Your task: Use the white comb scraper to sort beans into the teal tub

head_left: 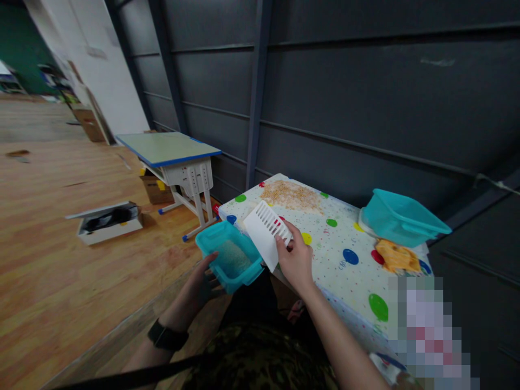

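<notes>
My left hand (203, 279) grips a small teal plastic tub (229, 257) from below, holding it just off the near left corner of the table; pale grain lies inside it. My right hand (294, 259) is closed on a white slotted plastic scoop (266, 232), held tilted over the tub's right rim. A heap of yellowish grain (290, 195) is spread on the dotted tablecloth (333, 238) at the table's far left end.
A larger teal tub (402, 216) stands at the table's right, with an orange cloth (396, 257) in front of it. A grey panel wall runs behind. A small blue-edged desk (170, 149) and an open white box (108, 222) are on the wooden floor to the left.
</notes>
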{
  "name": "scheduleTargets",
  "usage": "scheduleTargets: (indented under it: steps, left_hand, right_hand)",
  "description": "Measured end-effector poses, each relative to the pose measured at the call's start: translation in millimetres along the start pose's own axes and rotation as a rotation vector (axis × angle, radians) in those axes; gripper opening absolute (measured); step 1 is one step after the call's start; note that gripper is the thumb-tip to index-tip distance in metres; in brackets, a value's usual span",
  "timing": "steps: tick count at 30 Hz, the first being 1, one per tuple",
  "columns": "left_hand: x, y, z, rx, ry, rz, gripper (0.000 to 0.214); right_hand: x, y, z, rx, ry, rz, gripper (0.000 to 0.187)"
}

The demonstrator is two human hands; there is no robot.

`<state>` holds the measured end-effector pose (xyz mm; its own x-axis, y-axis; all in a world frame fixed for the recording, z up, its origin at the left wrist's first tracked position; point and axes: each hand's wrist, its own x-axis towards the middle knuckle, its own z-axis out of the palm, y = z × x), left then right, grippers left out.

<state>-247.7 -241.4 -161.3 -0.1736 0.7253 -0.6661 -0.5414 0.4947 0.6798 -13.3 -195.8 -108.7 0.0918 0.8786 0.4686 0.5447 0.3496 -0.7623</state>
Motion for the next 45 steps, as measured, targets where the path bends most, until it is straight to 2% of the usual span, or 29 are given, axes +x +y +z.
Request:
scheduleTargets:
  steps: [5, 13, 16, 21, 23, 29, 39, 45]
  left_hand:
    - [5, -3, -3.5, -0.019, -0.031, 0.008, 0.031]
    - [1, 0, -2.3, 0.004, 0.001, 0.008, 0.029]
    - [1, 2, -4.4, 0.002, -0.035, 0.03, 0.029]
    - [-1, 4, -3.8, 0.014, 0.006, 0.017, 0.025]
    - [-2, 4, -3.4, 0.002, -0.013, 0.023, 0.025]
    - [2, 4, -3.9, 0.004, 0.012, 0.015, 0.026]
    - [-5, 7, -1.5, -0.008, -0.002, 0.025, 0.021]
    - [-1, 7, -3.0, -0.029, -0.001, 0.011, 0.022]
  right_hand:
    - [-4, -1, -1, -0.02, 0.017, -0.027, 0.048]
    - [12, 12, -3, -0.087, 0.105, 0.003, 0.055]
    - [16, 12, 0, -0.106, 0.109, 0.013, 0.055]
    - [26, 10, 1, -0.133, 0.171, 0.069, 0.054]
    - [30, 10, 2, -0.158, 0.182, 0.086, 0.053]
    - [30, 9, 8, -0.148, 0.142, 0.096, 0.054]
    - [7, -1, 18, -0.05, 0.06, 0.016, 0.051]
    - [-1, -7, 15, -0.038, 0.03, 0.01, 0.05]
